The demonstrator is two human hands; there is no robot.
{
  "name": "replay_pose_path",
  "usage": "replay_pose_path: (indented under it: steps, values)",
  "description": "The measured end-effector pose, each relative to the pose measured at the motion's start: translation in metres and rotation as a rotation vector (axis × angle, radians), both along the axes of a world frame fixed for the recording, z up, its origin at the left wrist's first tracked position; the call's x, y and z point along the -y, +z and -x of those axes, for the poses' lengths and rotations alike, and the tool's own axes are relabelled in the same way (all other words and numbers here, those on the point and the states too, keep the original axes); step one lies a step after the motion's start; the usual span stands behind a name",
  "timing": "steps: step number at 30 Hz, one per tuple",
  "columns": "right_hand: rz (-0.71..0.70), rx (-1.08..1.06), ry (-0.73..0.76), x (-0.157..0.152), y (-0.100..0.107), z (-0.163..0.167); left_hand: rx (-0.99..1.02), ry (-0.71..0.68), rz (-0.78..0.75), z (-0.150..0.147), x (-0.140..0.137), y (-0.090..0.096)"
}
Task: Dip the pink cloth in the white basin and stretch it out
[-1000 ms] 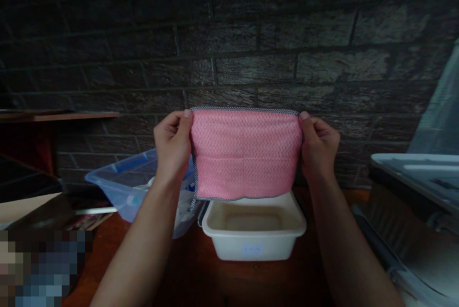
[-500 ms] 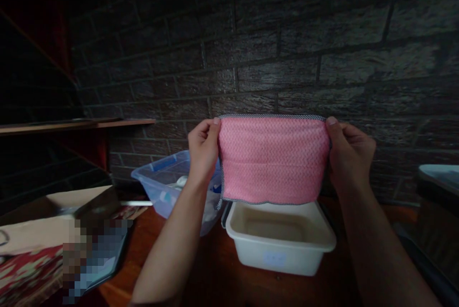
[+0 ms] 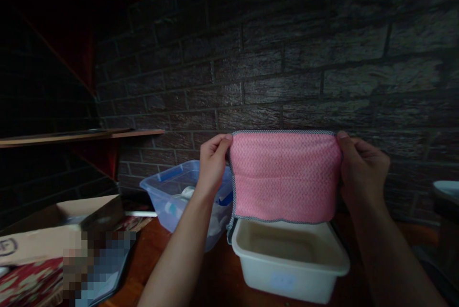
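A pink cleaning cloth [image 3: 285, 178] with a black-and-white checked edge hangs spread out between my two hands. My left hand [image 3: 214, 158] pinches its upper left corner, thumb toward me. At the upper right corner my right hand [image 3: 362, 163] is closed on the cloth in the same way. Below the cloth stands a white plastic basin [image 3: 290, 276] with a pale label on its front; the cloth's lower edge covers part of its back rim from view. The inside that shows holds nothing I can make out.
Behind my left forearm is a translucent blue plastic bin [image 3: 161, 206] with white items in it. An open cardboard box [image 3: 39, 245] and a partly pixelated flat dark object [image 3: 111, 268] lie to the left. Wooden shelves [image 3: 82, 138] jut from the dark brick wall [image 3: 251, 72].
The whole view has shifted, so the cloth, hands, basin and bin all appear lower and slightly further right. Both hands keep hold of the cloth, which stays spread.
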State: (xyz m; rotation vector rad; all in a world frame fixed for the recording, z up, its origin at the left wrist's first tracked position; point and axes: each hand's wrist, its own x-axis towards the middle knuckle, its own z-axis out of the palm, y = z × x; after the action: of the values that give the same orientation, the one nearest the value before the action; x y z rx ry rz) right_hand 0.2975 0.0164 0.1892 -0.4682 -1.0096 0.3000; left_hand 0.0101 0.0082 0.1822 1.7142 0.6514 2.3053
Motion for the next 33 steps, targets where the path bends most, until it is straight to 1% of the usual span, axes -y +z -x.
replay_pose_path:
  steps: [3, 6, 9, 12, 15, 17, 20, 22, 24, 26, 27, 30, 32, 33]
  values:
    - [0.018, -0.018, -0.002, 0.000, -0.001, 0.000, 0.015, -0.059, 0.030, -0.001, 0.003, 0.000]
    - [0.012, -0.016, 0.021, -0.001, -0.001, 0.001, 0.022, -0.067, 0.017, 0.000, 0.004, 0.000]
    - [-0.015, 0.027, 0.072, -0.001, -0.001, 0.002, 0.029, -0.020, -0.005, 0.002, 0.002, 0.000]
    - [-0.021, 0.058, 0.094, -0.001, 0.000, 0.002, 0.019, 0.039, -0.032, 0.002, -0.001, 0.000]
    - [-0.032, 0.070, 0.084, 0.000, 0.001, 0.003, -0.003, 0.137, -0.096, 0.000, -0.002, 0.001]
    - [-0.043, 0.081, 0.104, 0.000, 0.002, 0.004, -0.009, 0.198, -0.127, -0.001, -0.002, 0.001]
    - [-0.072, 0.085, 0.132, -0.001, 0.002, 0.004, -0.014, 0.243, -0.145, -0.002, -0.004, 0.001]
    - [-0.084, 0.087, 0.123, -0.002, 0.002, 0.004, 0.000, 0.259, -0.155, -0.002, -0.009, 0.001]
    - [-0.088, 0.110, 0.122, -0.002, 0.002, 0.004, 0.056, 0.192, -0.141, -0.002, -0.014, 0.001]
    - [-0.086, 0.167, 0.136, 0.000, 0.002, 0.005, 0.086, 0.058, -0.095, -0.003, -0.016, 0.001]
    - [-0.090, 0.204, 0.142, 0.001, 0.003, 0.006, 0.064, -0.012, -0.047, -0.004, -0.015, 0.001]
    - [-0.129, 0.340, 0.138, 0.008, 0.004, 0.009, -0.152, -0.149, 0.180, -0.008, -0.005, -0.001]
    - [-0.149, 0.435, 0.144, 0.014, 0.005, 0.012, -0.330, -0.193, 0.328, -0.015, 0.004, -0.004]
    - [-0.152, 0.479, 0.157, 0.017, 0.005, 0.013, -0.415, -0.206, 0.367, -0.019, 0.007, -0.006]
